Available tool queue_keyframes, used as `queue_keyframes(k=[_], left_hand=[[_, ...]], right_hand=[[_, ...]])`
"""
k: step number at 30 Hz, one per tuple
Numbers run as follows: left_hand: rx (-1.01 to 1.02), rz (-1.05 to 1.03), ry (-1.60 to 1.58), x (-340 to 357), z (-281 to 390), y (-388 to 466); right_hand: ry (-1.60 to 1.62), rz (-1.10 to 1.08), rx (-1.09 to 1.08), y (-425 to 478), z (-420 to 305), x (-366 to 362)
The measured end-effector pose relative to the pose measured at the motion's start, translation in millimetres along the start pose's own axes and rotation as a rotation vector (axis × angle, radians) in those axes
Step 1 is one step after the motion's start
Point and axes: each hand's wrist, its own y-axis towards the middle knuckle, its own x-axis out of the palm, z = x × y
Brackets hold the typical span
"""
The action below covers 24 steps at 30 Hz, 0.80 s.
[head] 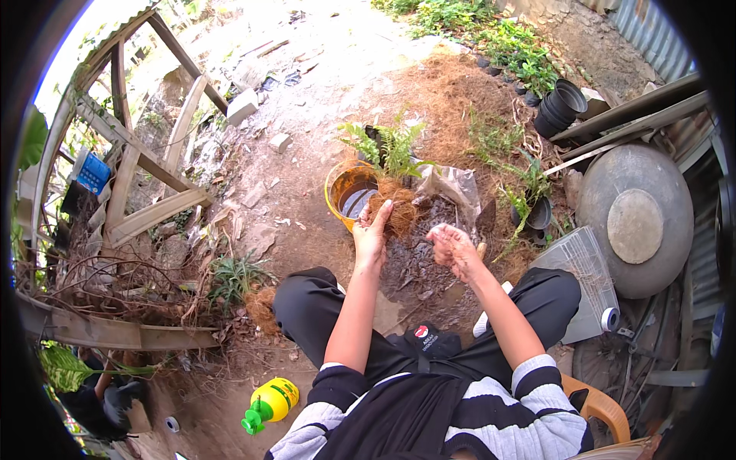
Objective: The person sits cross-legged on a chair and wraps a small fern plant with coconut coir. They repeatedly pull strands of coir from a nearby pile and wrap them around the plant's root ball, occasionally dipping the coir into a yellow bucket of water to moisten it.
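Note:
My left hand (371,237) grips a fern's root ball wrapped in brown coconut fibre (397,206), thumb on top. Green fern fronds (394,148) rise from the wrapped ball. To the right, apart from the ball, is my right hand (455,248), its fingers bent together; whether a thin strand lies in them is too small to tell. A yellow bucket (329,198) with dark liquid stands just beyond my left hand. Between my feet is a heap of dark wet soil (411,267), with a clear plastic bag (454,187) at its far side.
Loose coconut fibre (445,95) covers ground ahead. Stacked black pots (560,106), a large round metal vessel (635,221) and a clear plastic lid-like panel (575,282) stand right. A yellow spray bottle (276,399) lies left. A wooden frame (138,149) leans left; another person (103,391) is lower left.

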Motion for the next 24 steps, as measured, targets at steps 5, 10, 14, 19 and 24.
queue_keyframes(k=[5,10,14,19,24], left_hand=[[-0.043,-0.034,-0.101,-3.5,-7.7,3.5],[-0.104,-0.031,-0.148,-8.1,-9.4,6.7],[-0.229,-0.188,-0.109,-4.3,-9.1,-3.1],[-0.372,-0.276,-0.045,-9.3,-8.8,-7.1],[-0.503,-0.425,0.175,-6.1,7.8,-23.3]], right_hand=[[-0.234,0.119,-0.148,-9.7,-13.7,7.6],[-0.225,0.169,-0.033,-2.7,2.1,-6.6],[-0.188,0.090,0.225,6.0,0.6,-14.9],[-0.294,-0.138,0.526,23.4,-10.5,-45.4],[-0.785,0.206,0.592,45.9,-77.2,-25.9]])
